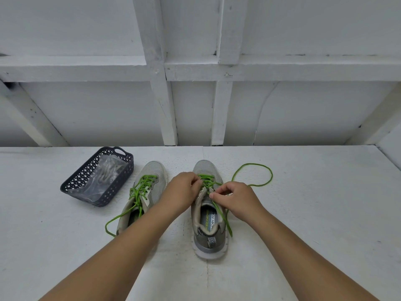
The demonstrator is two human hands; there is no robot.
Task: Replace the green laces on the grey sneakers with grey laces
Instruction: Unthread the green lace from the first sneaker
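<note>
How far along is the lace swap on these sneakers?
Early. Nothing is finished. Both hands, left hand and right hand, are pulling the green lace out of the right grey sneaker. The left grey sneaker remains laced green; bagged grey laces sit in the dark basket.

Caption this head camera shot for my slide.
Both hands unthread the green lace from the right sneaker.

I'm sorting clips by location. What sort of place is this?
Probably a plain workshop or storage corner: a white painted surface set against a white board wall with bare framing, holding only sneakers and a dark plastic basket.
</note>
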